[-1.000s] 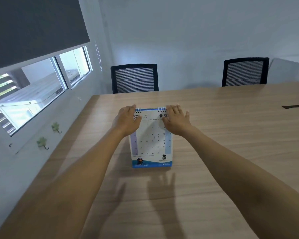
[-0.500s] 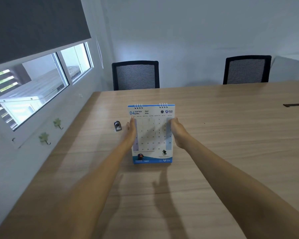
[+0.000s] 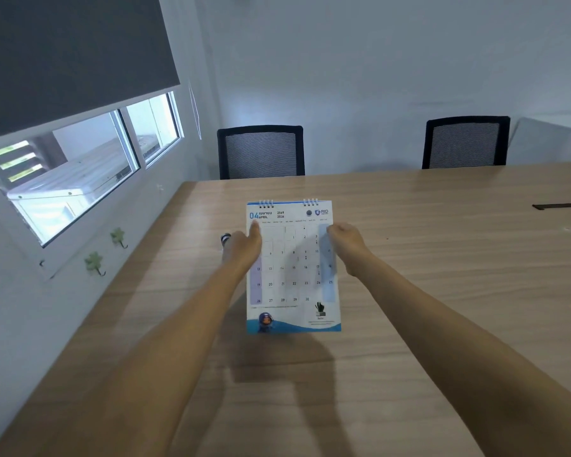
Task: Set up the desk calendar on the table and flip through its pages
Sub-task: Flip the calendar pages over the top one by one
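Observation:
A white spiral-bound desk calendar showing the 04 April page is held upright, lifted above the wooden table, with its shadow on the wood below. My left hand grips its left edge, thumb on the front near the top. Its right edge is gripped by my right hand, with the fingers hidden behind the page.
A small dark and silver object lies on the table just left of my left hand. Two black mesh chairs stand at the far edge. A dark flat strip lies far right. A window wall runs along the left.
My hands slid from the calendar's top down to its side edges and lifted it off the table toward me, uncovering the small object on the left.

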A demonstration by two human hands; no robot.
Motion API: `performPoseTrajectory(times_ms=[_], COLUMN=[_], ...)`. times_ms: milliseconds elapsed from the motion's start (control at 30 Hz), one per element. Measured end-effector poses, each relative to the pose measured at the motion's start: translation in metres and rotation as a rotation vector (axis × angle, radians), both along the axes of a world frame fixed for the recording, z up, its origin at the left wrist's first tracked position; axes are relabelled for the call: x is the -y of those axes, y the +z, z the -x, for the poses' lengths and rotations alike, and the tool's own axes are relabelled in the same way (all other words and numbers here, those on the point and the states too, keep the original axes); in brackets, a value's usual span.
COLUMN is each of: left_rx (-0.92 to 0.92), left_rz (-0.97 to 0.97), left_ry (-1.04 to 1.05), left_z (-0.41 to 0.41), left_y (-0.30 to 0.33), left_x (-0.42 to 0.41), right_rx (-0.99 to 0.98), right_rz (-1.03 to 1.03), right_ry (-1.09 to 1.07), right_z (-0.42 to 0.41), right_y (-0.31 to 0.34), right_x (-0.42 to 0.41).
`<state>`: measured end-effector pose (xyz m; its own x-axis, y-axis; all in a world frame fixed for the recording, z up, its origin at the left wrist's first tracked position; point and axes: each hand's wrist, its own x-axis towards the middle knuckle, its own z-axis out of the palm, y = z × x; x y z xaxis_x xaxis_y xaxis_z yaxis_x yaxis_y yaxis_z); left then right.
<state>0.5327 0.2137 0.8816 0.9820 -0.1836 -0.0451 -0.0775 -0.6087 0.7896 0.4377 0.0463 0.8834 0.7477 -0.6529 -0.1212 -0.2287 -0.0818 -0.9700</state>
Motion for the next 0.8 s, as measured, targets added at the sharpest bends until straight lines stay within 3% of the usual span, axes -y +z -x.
performPoseTrajectory(times_ms=[67, 133, 267, 300, 367, 500, 633, 733, 800], left_rx=[0.055, 0.006, -0.275, -0.287, -0.22, 0.111, 0.444, 0.457, 0.455], left_rz=[0.026, 0.163, 0.715, 0.767, 0.692, 0.305, -0.152, -0.383, -0.447], left_ry=[0.05, 0.078, -0.012, -0.048, -0.096, -0.159, -0.321, -0.413, -0.429], left_z=[-0.003, -0.005, -0.003, -0.005, -0.009, -0.018, -0.034, -0.046, -0.05], left_y=[0.009, 0.024, 0.058, 0.061, 0.066, 0.072, 0.062, 0.051, 0.046], left_x=[-0.007, -0.014, -0.023, -0.023, -0.019, -0.002, 0.005, 0.008, 0.009], right_rx=[0.066, 0.103, 0.283, 0.348, 0.425, 0.395, 0.217, -0.055, -0.186], right_rz=[-0.017, -0.163, -0.578, -0.652, -0.668, -0.388, 0.234, 0.631, 0.716], right_ry=[0.004, 0.003, -0.011, -0.009, -0.008, 0.031, 0.269, 0.314, 0.302], right_z=[0.005, 0.01, 0.012, 0.009, 0.002, -0.013, -0.022, -0.032, -0.038], right_y=[0.008, 0.023, 0.05, 0.052, 0.056, 0.057, 0.046, 0.032, 0.026], right_x=[0.007, 0.011, 0.018, 0.019, 0.017, 0.007, 0.005, 0.009, 0.012])
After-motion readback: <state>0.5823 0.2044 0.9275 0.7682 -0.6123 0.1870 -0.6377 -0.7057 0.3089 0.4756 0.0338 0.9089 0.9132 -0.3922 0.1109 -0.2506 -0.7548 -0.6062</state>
